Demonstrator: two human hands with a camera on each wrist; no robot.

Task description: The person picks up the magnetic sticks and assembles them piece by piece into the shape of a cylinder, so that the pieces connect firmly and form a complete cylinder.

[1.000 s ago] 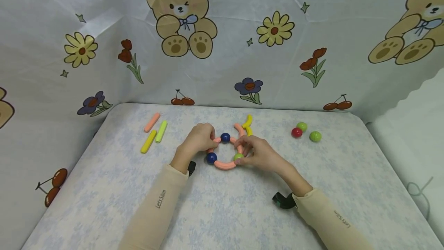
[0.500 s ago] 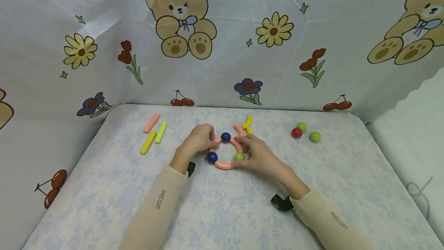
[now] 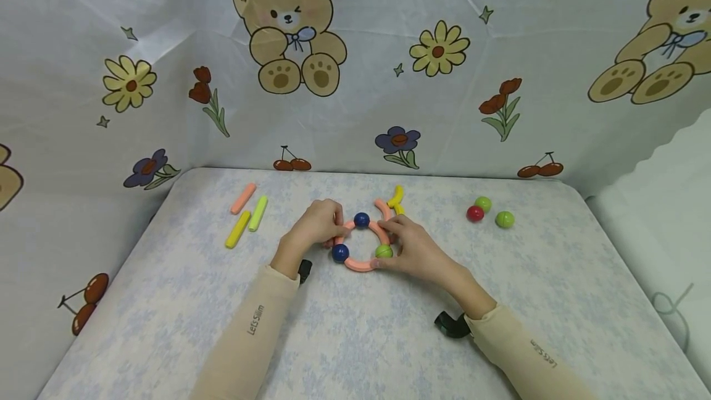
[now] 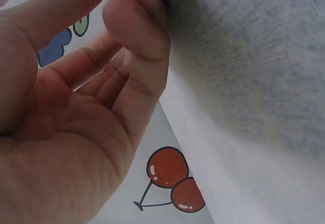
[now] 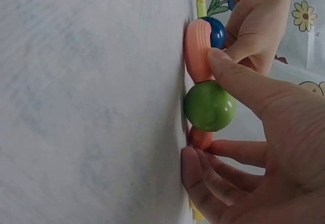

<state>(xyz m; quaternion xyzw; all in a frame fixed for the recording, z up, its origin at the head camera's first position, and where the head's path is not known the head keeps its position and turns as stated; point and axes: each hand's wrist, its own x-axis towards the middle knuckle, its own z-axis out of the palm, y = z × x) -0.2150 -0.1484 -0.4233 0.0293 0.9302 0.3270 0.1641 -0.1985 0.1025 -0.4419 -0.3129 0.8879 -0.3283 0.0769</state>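
Observation:
Three curved pink rods [image 3: 359, 265] and three balls form a ring on the table. A blue ball [image 3: 361, 220] sits at its top, another blue ball [image 3: 340, 253] at lower left, a green ball [image 3: 384, 252] at lower right. My left hand [image 3: 322, 222] pinches the left curved rod; its fingertips are partly hidden in the left wrist view. My right hand [image 3: 416, 249] holds the ring across the green ball. In the right wrist view, the thumb presses the lower curved rod [image 5: 198, 49], while fingers touch the rod beyond the green ball [image 5: 209, 105].
Behind my right hand lie a loose curved pink rod [image 3: 382, 207] and yellow curved rods [image 3: 398, 194]. Straight pink [image 3: 243, 198], yellow [image 3: 238, 229] and light green rods [image 3: 258, 213] lie left. A red ball [image 3: 474, 213] and two green balls [image 3: 505, 219] lie right.
My right hand has shifted slightly, its thumb moving from the green ball to the lower curved rod. The ring has moved very little. My left hand keeps its grip.

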